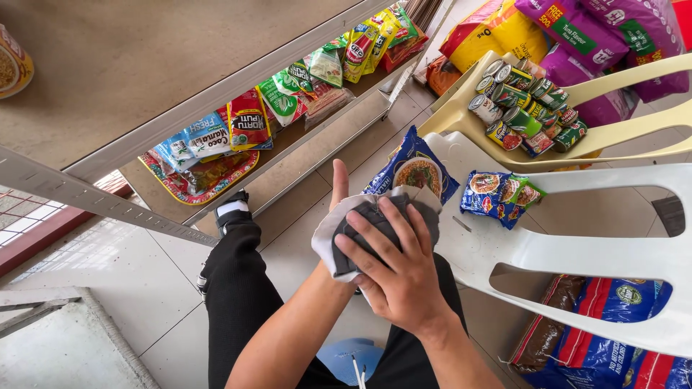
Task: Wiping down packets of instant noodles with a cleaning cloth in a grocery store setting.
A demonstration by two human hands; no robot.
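Fingers [375, 234] of right hand [400, 277] spread over crumpled grey-white cloth [339, 230], left hand [339, 191] beneath, glossy noodle packet [418, 169] behind

Pale tiled floor [166, 288] below the grip, daylight on it. Metal shelving [94, 198] up-left of grip w/ brown boards. White plastic chair [577, 252] right beside grip, cream chair [461, 108] beyond it, upper right. Red-framed grille [29, 216] far left.

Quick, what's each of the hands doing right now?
Left hand: mostly hidden under the cloth, thumb sticking up; seems to hold it from below.
Right hand: fingers curled, pressing down on the cloth from above.
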